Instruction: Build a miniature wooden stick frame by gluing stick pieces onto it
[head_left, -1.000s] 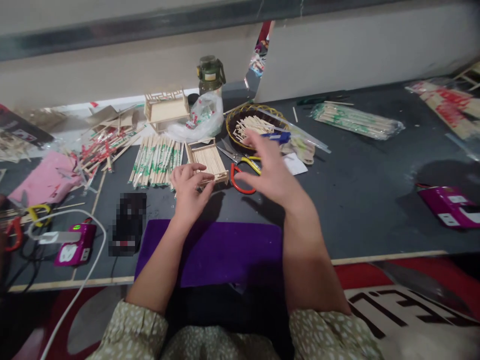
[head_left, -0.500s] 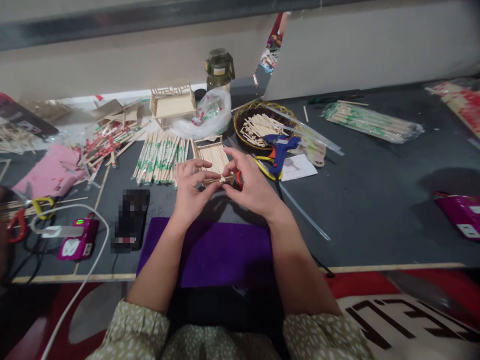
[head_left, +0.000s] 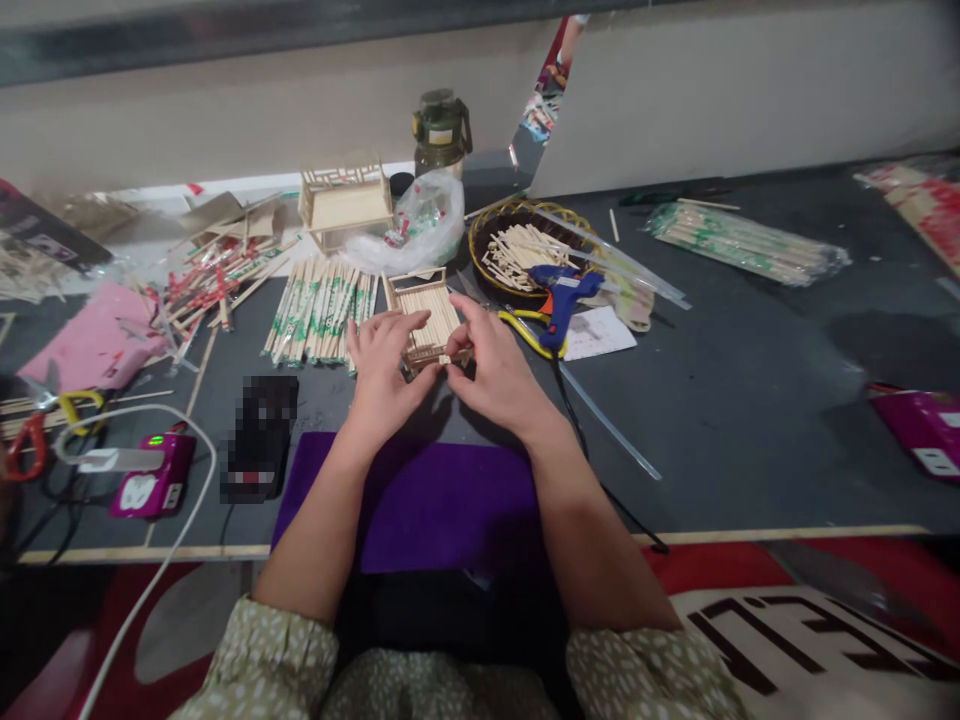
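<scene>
A small frame of wooden sticks (head_left: 426, 308) lies on the dark table between my hands, its slatted surface facing up. My left hand (head_left: 386, 372) is at its near left corner, fingers apart and curved over the edge, the thumb near the front rail. On the other side, my right hand (head_left: 491, 370) has its thumb and fingertips closed in at the near right corner, touching the front rail. Behind the frame stands a larger stick model (head_left: 349, 207). Wrapped chopsticks (head_left: 319, 312) lie left of the frame.
A basket (head_left: 480, 240) of short sticks, a blue glue gun (head_left: 562, 300) and yellow-handled pliers (head_left: 525, 330) are at the right. A purple cloth (head_left: 450, 505) lies in front, a phone (head_left: 262, 435) at the left. Behind stands a green bottle (head_left: 441, 130).
My left fingers have lifted and spread away from the front rail, where both hands met before. My right hand has shifted slightly, and more of the front rail shows.
</scene>
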